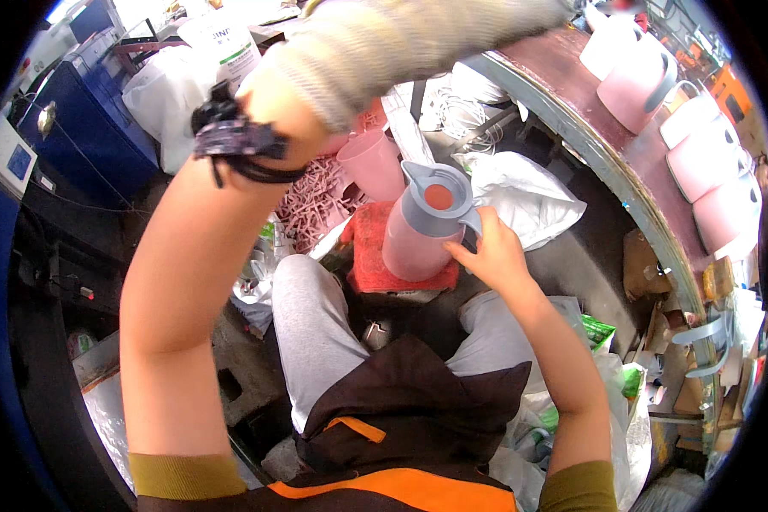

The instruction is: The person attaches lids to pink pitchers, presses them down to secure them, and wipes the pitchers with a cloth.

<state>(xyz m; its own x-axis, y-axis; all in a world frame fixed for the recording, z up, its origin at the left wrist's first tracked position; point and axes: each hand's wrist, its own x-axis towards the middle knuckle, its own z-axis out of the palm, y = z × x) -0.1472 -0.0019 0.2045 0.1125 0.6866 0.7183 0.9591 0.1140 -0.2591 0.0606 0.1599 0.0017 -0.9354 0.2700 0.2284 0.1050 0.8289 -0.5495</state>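
Apart: pink jug (407, 241), lettered container (230, 53)

Right hand (497, 253) gripping pink jug (408, 249), red cloth (369, 256) beneath, gloved left hand (452, 38) outstretched

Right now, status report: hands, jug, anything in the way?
Left hand gloved, raised, blurred, hiding part of the background. Right hand gripping pink jug by its handle. Jug upright on red cloth. Nothing seen blocking it.
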